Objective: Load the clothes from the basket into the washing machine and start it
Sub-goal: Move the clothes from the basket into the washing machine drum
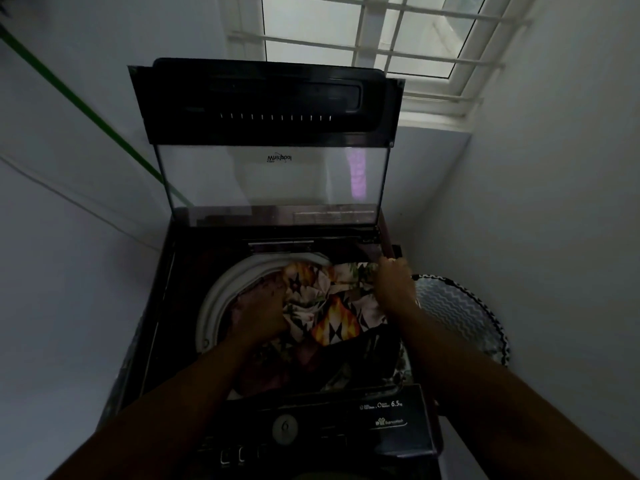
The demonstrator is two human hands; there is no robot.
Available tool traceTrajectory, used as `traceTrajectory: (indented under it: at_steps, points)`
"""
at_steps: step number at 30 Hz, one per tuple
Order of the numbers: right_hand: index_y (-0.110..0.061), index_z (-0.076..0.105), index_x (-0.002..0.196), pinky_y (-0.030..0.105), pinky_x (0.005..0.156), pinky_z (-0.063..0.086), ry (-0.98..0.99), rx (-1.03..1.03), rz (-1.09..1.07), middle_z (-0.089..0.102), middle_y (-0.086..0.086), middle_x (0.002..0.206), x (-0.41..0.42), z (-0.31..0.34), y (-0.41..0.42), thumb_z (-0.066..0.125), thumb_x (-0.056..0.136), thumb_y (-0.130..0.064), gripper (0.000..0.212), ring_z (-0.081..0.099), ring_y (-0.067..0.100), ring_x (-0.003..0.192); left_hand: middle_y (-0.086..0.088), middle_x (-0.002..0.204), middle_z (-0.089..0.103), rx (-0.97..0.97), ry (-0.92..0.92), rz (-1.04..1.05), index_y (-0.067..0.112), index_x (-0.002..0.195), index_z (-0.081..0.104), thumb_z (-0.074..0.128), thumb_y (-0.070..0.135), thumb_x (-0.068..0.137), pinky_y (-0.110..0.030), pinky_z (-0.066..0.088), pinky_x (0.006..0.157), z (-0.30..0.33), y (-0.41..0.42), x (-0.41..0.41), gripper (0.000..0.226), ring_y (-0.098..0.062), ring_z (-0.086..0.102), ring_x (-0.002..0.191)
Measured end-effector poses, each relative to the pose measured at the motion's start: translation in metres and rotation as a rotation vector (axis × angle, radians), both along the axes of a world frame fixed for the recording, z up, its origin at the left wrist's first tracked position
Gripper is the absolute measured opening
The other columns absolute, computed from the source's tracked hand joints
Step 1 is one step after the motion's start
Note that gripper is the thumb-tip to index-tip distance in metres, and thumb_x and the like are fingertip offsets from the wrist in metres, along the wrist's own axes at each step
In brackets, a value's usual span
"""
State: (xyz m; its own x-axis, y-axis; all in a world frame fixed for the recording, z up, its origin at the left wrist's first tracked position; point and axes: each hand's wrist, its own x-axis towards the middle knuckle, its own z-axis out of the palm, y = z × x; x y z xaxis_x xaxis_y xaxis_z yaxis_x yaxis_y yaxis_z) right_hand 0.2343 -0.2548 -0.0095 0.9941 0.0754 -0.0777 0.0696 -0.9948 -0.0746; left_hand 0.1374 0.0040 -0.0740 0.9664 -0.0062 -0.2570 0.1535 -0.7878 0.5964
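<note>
The washing machine stands open, its lid raised against the wall so the drum is free. Both hands work on a patterned cloth that lies over the drum opening. The left hand presses flat on its left side, probably to push it down; the right hand is closed on its far right corner. The basket stands just beside the machine, on the right.

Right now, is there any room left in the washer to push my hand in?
A little. The bare gap is at the drum's left rim, beside the left hand. The middle and right are crowded: the patterned cloth drapes there, held by the right hand.
</note>
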Motion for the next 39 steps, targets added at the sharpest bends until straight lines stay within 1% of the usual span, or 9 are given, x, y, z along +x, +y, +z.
traceTrajectory:
  at_steps: [5, 10, 13, 16, 18, 24, 28, 31, 39]
  points:
    - [0.0, 0.053, 0.109, 0.043, 0.081, 0.049, -0.08, 0.056, 0.002, 0.062, 0.023, 0.111, 0.004, 0.012, 0.006, 0.04, 0.09, 0.0, 0.023, 0.061, 0.039, 0.101, 0.011, 0.139, 0.051, -0.195, -0.056, 0.043, 0.046, 0.139, 0.039, 0.061, 0.07, 0.078, -0.037, 0.043, 0.108, 0.018, -0.024, 0.028, 0.069, -0.008, 0.052, 0.124]
    - [-0.003, 0.055, 0.103, 0.032, 0.068, 0.034, -0.074, 0.344, 0.004, 0.065, 0.02, 0.104, -0.005, 0.043, 0.041, 0.051, 0.091, -0.009, 0.014, 0.061, 0.037, 0.099, -0.012, 0.14, 0.046, -0.168, -0.203, -0.024, 0.022, 0.156, 0.012, 0.073, 0.045, 0.079, -0.026, 0.031, 0.107, 0.044, -0.053, 0.035, 0.101, -0.024, 0.045, 0.128]
    - [-0.012, 0.054, 0.075, 0.027, 0.063, 0.034, 0.05, 0.682, -0.024, 0.065, 0.013, 0.08, -0.01, 0.043, 0.072, 0.064, 0.083, -0.012, 0.012, 0.062, 0.029, 0.08, -0.008, 0.142, 0.044, -0.218, -0.225, -0.039, 0.007, 0.152, 0.023, 0.078, 0.036, 0.078, -0.008, 0.02, 0.107, 0.052, -0.06, 0.033, 0.097, -0.015, 0.039, 0.129]
    - [-0.009, 0.066, 0.071, 0.04, 0.072, 0.056, 0.35, 0.911, -0.043, 0.067, 0.007, 0.074, -0.014, 0.03, 0.088, 0.073, 0.078, -0.019, 0.013, 0.065, 0.02, 0.072, 0.001, 0.131, 0.055, -0.228, -0.196, 0.127, 0.026, 0.133, 0.047, 0.054, 0.068, 0.076, -0.03, 0.043, 0.101, 0.051, -0.047, 0.028, 0.071, -0.016, 0.053, 0.12]
    - [-0.002, 0.071, 0.084, 0.045, 0.081, 0.057, 0.434, 0.968, -0.065, 0.071, 0.014, 0.084, -0.016, 0.021, 0.093, 0.071, 0.08, -0.019, 0.017, 0.068, 0.026, 0.08, -0.002, 0.114, 0.062, -0.122, -0.158, 0.144, 0.027, 0.111, 0.051, 0.047, 0.06, 0.079, -0.033, 0.049, 0.084, 0.046, -0.033, 0.023, 0.047, -0.022, 0.061, 0.103]
    - [-0.016, 0.063, 0.109, 0.024, 0.076, 0.045, 0.214, 0.738, 0.059, 0.061, 0.004, 0.102, -0.012, 0.021, 0.082, 0.071, 0.082, -0.036, 0.034, 0.061, 0.018, 0.093, -0.005, 0.107, 0.067, -0.03, -0.161, 0.321, 0.02, 0.107, 0.062, 0.06, 0.03, 0.084, -0.032, 0.05, 0.081, 0.058, -0.021, 0.016, 0.025, -0.027, 0.063, 0.099]
    - [-0.022, 0.053, 0.126, 0.047, 0.097, 0.044, 0.252, 0.034, 0.231, 0.043, 0.017, 0.127, 0.004, 0.028, 0.046, 0.063, 0.081, -0.044, 0.052, 0.044, 0.038, 0.121, -0.004, 0.12, 0.066, 0.031, -0.098, 0.392, 0.026, 0.123, 0.059, 0.057, 0.032, 0.069, -0.037, 0.053, 0.089, 0.05, 0.008, 0.009, 0.055, -0.027, 0.063, 0.108]
    - [-0.023, 0.048, 0.131, 0.051, 0.087, 0.051, 0.299, -0.244, 0.155, 0.045, 0.02, 0.135, 0.001, 0.032, 0.025, 0.066, 0.078, -0.033, 0.057, 0.042, 0.042, 0.125, -0.012, 0.13, 0.056, 0.211, -0.008, 0.421, 0.017, 0.129, 0.055, 0.063, 0.026, 0.072, -0.042, 0.048, 0.097, 0.05, 0.012, 0.012, 0.059, -0.033, 0.054, 0.119]
    - [-0.003, 0.058, 0.102, 0.036, 0.071, 0.043, 0.17, 0.206, 0.187, 0.064, 0.024, 0.103, 0.004, 0.024, 0.047, 0.057, 0.087, -0.01, 0.016, 0.061, 0.039, 0.095, -0.013, 0.145, 0.038, -0.059, -0.075, 0.092, 0.017, 0.145, 0.032, 0.07, 0.021, 0.078, -0.037, 0.037, 0.106, 0.055, -0.021, 0.027, 0.077, -0.031, 0.041, 0.131]
